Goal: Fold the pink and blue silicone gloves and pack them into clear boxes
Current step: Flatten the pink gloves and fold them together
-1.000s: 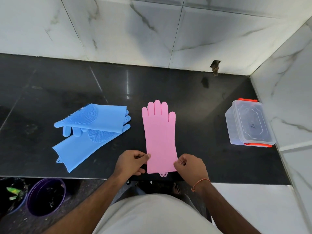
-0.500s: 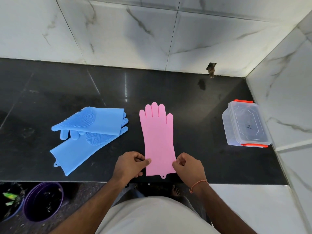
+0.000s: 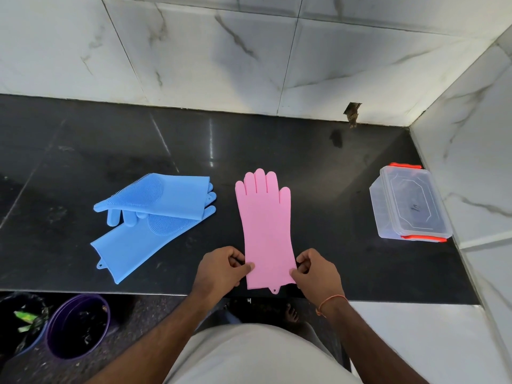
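Near the bench [image 3: 318, 189] edge, your left hand [image 3: 221, 268] and right hand [image 3: 315, 270] are pinching the pink glove's [image 3: 266, 225] cuff corners; keep both grips level, folding cuff squarely toward fingertips.

Wore a light grey garment [image 3: 249, 356] over the torso; bare forearms, no sleeves. Thin orange thread bracelet [image 3: 331, 302] around the right wrist, just behind the right hand [image 3: 317, 270].

left hand [image 3: 221, 268] – at the pink glove's [image 3: 266, 231] cuff, left edge, thumb on top, fingers curled, pinching | right hand [image 3: 315, 270] – at the cuff's right edge, same pinch, orange thread at wrist | both forearms reach in from below the glove
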`<state>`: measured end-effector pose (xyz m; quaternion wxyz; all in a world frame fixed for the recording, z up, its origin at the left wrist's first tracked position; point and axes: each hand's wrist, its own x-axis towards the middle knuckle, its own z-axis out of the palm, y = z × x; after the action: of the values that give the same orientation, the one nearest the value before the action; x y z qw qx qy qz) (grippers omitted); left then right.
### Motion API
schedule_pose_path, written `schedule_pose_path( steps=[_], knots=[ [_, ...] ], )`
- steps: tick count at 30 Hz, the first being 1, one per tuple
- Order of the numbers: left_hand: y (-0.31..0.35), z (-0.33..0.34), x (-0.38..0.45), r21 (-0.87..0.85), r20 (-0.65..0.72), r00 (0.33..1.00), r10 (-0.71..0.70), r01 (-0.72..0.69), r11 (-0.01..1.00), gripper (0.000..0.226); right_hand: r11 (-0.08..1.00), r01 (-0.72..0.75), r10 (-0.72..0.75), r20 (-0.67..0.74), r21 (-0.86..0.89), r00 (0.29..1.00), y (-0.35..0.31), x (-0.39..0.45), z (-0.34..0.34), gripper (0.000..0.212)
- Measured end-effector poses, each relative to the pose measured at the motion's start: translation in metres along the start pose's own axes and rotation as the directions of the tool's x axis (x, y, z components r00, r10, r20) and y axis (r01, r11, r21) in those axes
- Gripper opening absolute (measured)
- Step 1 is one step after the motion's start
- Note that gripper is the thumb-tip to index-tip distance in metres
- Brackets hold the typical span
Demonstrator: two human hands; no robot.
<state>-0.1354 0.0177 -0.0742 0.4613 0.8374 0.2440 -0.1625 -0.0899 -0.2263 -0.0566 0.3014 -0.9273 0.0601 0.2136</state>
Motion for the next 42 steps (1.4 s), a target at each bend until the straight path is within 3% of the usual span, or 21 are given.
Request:
schedule_pose_path(
  steps=[3, 5, 7, 10, 13, 18, 22, 27, 31, 34, 38, 42],
  knots=[
    [-0.002, -0.001, -0.009, 0.156, -0.025, 0.99, 0.136, -0.131, 0.979, 0.046, 0.976, 0.173, -0.179, -0.034, -0.131, 0.983, 0.005, -0.003, -0.005, 0.014],
    [-0.009, -0.003, -0.013, 0.231, 0.03, 0.962, 0.27, -0.27, 0.935, 0.059, 0.904, 0.36, -0.373, -0.013, -0.232, 0.928, 0.012, -0.005, -0.013, 0.01],
    [-0.019, -0.009, -0.015, 0.265, 0.159, 0.914, 0.373, -0.404, 0.876, 0.063, 0.801, 0.508, -0.511, 0.082, -0.316, 0.856, 0.021, -0.003, -0.021, 0.023],
    [-0.03, -0.017, -0.011, 0.292, 0.326, 0.812, 0.484, -0.574, 0.765, 0.056, 0.667, 0.624, -0.561, 0.275, -0.408, 0.78, 0.029, 0.005, -0.031, 0.038],
    [-0.031, -0.019, -0.003, 0.311, 0.329, 0.754, 0.569, -0.655, 0.688, 0.043, 0.596, 0.678, -0.591, 0.336, -0.431, 0.733, 0.03, 0.013, -0.034, 0.035],
    [-0.024, -0.015, 0.005, 0.435, 0.215, 0.653, 0.726, -0.729, 0.528, 0.022, 0.532, 0.71, -0.671, 0.282, -0.462, 0.686, 0.032, 0.023, -0.029, 0.026],
    [-0.019, -0.01, 0.006, 0.499, 0.202, 0.57, 0.797, -0.76, 0.417, 0.021, 0.519, 0.71, -0.704, 0.233, -0.476, 0.671, 0.036, 0.024, -0.025, 0.022],
    [-0.019, -0.011, 0.0, 0.535, 0.203, 0.582, 0.788, -0.74, 0.408, 0.016, 0.548, 0.714, -0.728, 0.173, -0.435, 0.664, 0.035, 0.018, -0.022, 0.018],
    [-0.032, -0.011, -0.011, 0.45, 0.312, 0.57, 0.76, -0.793, 0.41, 0.009, 0.534, 0.757, -0.755, 0.191, -0.376, 0.628, 0.044, -0.002, -0.022, 0.02],
    [-0.046, -0.009, -0.021, 0.419, 0.39, 0.602, 0.696, -0.79, 0.448, 0.021, 0.559, 0.769, -0.751, 0.205, -0.309, 0.628, 0.054, -0.019, -0.022, 0.019],
    [-0.041, -0.015, -0.03, 0.293, 0.26, 0.676, 0.689, -0.735, 0.611, 0.028, 0.62, 0.76, -0.746, 0.152, -0.195, 0.648, 0.046, -0.027, -0.029, 0.022],
    [-0.019, -0.025, -0.022, 0.11, 0.094, 0.816, 0.57, -0.578, 0.809, 0.01, 0.729, 0.685, -0.682, 0.067, -0.026, 0.728, 0.014, -0.009, -0.04, 0.023]
  ],
)
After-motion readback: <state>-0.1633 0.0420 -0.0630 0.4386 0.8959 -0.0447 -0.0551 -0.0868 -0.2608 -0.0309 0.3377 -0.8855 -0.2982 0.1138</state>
